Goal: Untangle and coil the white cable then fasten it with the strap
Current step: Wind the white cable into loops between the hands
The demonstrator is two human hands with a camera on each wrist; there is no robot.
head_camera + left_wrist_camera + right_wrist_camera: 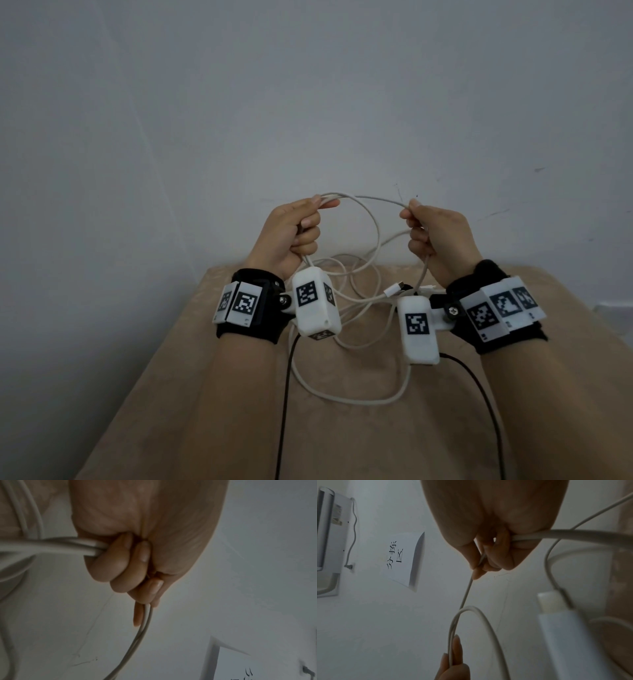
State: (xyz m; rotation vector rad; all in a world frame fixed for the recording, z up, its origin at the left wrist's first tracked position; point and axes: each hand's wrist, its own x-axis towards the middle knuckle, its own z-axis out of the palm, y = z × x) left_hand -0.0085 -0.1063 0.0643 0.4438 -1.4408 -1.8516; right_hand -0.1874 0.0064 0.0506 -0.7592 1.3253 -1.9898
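Centre frame: our left hand [289, 236] grips doubled white cable [373, 219] | right hand [436, 240] pinches one strand | slack (tangled) on beige table [171, 394], lower frame.

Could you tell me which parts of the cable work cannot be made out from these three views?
- Strap: not identifiable in any view; a dark bit near the connector in the head view is too small to tell.
- White cable loops on the table: partly hidden behind the wrist cameras, head view.
- Cable path inside the left hand and right hand: covered by curled fingers.
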